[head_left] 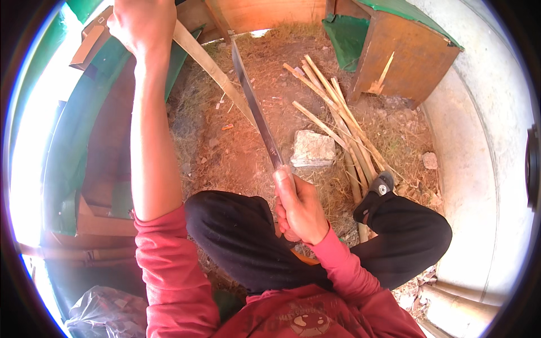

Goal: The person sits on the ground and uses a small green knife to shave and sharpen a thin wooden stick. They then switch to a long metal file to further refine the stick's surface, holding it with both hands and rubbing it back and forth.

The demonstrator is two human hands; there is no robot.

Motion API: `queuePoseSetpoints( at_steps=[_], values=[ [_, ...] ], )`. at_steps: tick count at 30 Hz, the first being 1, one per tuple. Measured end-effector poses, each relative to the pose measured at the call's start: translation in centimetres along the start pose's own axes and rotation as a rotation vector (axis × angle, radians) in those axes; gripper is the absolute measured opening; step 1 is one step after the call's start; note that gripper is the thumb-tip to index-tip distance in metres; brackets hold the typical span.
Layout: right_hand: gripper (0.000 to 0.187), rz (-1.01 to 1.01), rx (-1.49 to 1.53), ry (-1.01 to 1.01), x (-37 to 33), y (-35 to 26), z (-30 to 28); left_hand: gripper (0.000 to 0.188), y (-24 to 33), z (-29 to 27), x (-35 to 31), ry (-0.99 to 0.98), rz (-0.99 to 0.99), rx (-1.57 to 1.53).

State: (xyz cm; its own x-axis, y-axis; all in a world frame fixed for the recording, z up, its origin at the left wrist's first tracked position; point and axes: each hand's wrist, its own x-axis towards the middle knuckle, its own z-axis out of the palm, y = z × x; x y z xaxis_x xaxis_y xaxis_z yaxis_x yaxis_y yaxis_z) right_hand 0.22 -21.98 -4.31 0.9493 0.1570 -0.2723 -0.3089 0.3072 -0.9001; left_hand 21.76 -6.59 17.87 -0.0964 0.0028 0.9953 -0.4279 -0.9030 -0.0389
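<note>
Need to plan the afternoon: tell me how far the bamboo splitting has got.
Done: a pile of split strips lies on the ground by the stone. In hand: the left hand holds a long strip upright while the right hand sets the long knife against it. Left: that strip is uncut; no other stock shows.

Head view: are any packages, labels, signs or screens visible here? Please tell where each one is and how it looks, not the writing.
Crumpled plastic bag: bottom left, beside the person's left sleeve; greyish, translucent, shapeless.
Round printed emblem: bottom centre, on the chest of the red shirt; dark with pale marks.
Round tag: on the dark sandal, right of centre; small, pale grey.
No signs or screens are in view.
</note>
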Motion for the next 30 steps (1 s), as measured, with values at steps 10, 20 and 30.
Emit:
queuePoseSetpoints(
  at_steps=[10, 20, 30],
  values=[
    [0.046, 0.064, -0.214, 0.075, 0.1, 1.9, -1.1, 0.018, -3.9, -1.2, -0.5, -0.25, -0.442, -0.903],
    [0.034, -0.467, -0.405, 0.067, -1.5, 1.5, 1.2, 0.016, -3.4, -1.4, -0.5, -0.341, -0.362, -1.29],
    [0.041, -0.363, -0.358, 0.109, -2.8, 0.5, 2.0, 0.011, -3.6, -2.3, -0.8, -0.172, -0.335, -0.862]
  ],
)
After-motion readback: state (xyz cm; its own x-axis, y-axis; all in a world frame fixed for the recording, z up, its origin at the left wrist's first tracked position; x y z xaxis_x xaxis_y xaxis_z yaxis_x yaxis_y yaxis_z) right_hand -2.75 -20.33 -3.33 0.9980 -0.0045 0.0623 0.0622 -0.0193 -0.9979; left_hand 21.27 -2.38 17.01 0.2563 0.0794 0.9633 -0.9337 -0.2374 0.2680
